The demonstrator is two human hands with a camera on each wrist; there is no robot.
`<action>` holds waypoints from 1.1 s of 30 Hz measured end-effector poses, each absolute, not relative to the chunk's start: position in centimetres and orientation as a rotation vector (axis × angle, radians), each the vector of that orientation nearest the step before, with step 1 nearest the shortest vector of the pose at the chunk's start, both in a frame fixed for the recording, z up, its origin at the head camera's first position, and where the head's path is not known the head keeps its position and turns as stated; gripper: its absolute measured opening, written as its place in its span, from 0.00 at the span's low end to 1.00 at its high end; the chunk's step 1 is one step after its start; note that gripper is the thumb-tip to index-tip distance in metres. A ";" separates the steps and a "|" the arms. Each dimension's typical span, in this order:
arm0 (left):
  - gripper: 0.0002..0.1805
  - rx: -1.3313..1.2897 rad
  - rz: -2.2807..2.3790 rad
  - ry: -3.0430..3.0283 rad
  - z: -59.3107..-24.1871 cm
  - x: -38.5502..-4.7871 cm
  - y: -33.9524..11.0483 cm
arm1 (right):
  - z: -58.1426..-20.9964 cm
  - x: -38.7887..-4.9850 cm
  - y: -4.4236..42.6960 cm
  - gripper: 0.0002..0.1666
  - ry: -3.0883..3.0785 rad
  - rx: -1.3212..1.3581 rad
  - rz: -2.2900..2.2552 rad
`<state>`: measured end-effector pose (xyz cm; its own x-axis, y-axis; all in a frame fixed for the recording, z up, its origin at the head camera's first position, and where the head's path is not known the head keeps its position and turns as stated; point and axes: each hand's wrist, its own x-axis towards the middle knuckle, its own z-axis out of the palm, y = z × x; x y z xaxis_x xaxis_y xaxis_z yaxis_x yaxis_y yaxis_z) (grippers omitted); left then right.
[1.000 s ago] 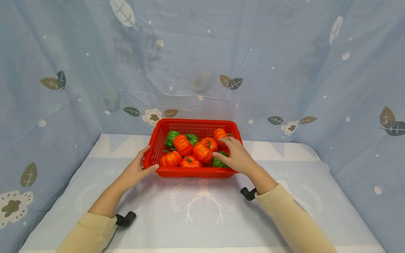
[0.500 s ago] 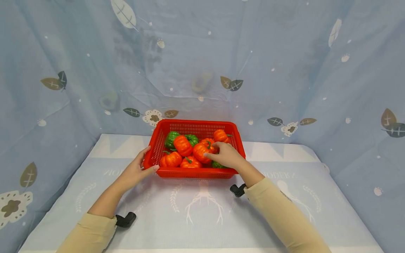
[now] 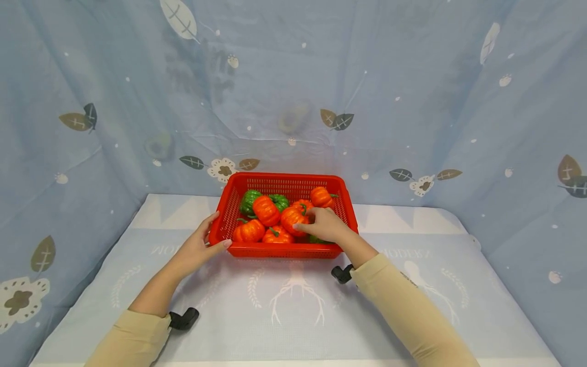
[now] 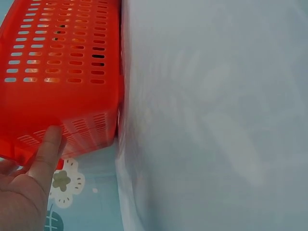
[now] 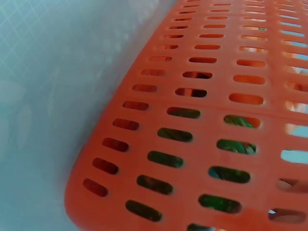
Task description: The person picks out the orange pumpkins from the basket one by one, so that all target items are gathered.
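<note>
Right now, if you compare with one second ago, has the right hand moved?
Yes. Against the red basket, the right hand has moved left, and now grips an orange pumpkin.

Soft light casts faint shadows below the basket (image 3: 284, 250); wrist views look hazy.

basket (image 3: 284, 250): red | vegetables (image 3: 266, 211): orange, green | sleeves (image 3: 408, 311): beige | backdrop (image 3: 275, 76): blue, leaf-printed

We see a blue curtain (image 3: 394, 61) printed with leaves (image 3: 179, 19) and flowers (image 3: 221, 169) behind a pale tablecloth (image 3: 238, 339) bearing printed antlers (image 3: 297, 296).
</note>
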<state>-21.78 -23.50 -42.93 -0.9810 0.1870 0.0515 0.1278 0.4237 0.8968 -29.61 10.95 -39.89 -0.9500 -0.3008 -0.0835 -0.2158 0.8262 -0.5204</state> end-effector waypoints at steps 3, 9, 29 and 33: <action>0.53 0.291 1.622 2.614 -42.8 -21.7 -23.4 | -39.9 -29.7 11.0 0.44 2.863 -0.397 -0.825; 0.52 0.286 1.626 2.620 -42.8 -21.8 -23.4 | -39.3 -29.3 11.0 0.43 2.851 -0.425 -0.929; 0.52 0.275 1.683 2.571 -43.2 -21.8 -23.5 | -36.0 -26.4 14.6 0.45 2.893 -0.468 -1.148; 0.52 0.274 1.689 2.566 -43.2 -21.8 -23.5 | -35.3 -25.7 15.9 0.45 2.902 -0.449 -1.203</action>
<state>-21.82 -23.51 -43.17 -0.9826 0.1790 0.0493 0.1160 0.3846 0.9158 -25.66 15.87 -35.34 -0.9595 -0.2467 0.1359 -0.2705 0.6728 -0.6886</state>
